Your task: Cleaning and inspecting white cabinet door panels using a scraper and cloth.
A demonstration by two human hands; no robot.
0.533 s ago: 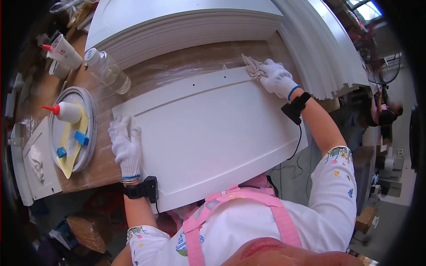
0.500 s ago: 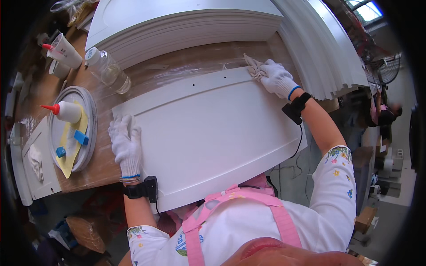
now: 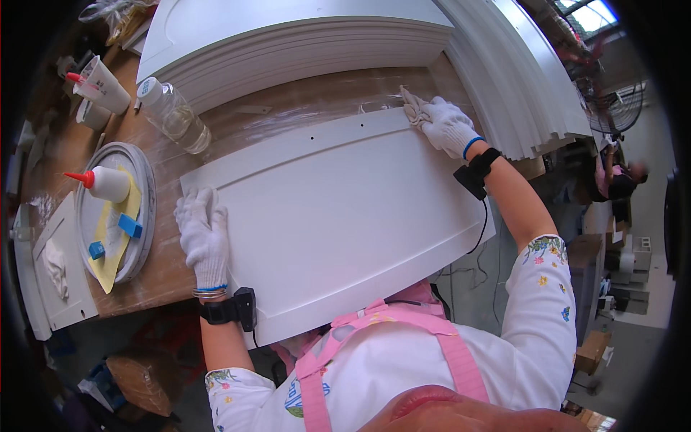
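Observation:
A white panel [image 3: 345, 216] with raised strips along its long sides and two small holes lies in front of me. My left hand [image 3: 203, 234], in a white knit glove, rests on the panel's left edge, fingers extended and holding nothing. At the far right corner my right hand [image 3: 448, 128], gloved the same way, is closed around a beige cloth [image 3: 413, 108]. That cloth touches the corner of the panel; part of it is hidden under the fingers.
Left stands a round grey lid [image 3: 149, 216] with a red-tipped white squeeze bottle [image 3: 110, 184], yellow sandpaper-like sheet [image 3: 105, 272] and blue blocks [image 3: 130, 225]. A clear bottle [image 3: 180, 122] and cups [image 3: 106, 86] sit beyond. Stacked white panels [image 3: 309, 50] line the back and right [image 3: 525, 93].
Both hands keep nearly the same places on the panel. The right hand with the cloth barely shifts at the corner, and the whole view drifts slightly.

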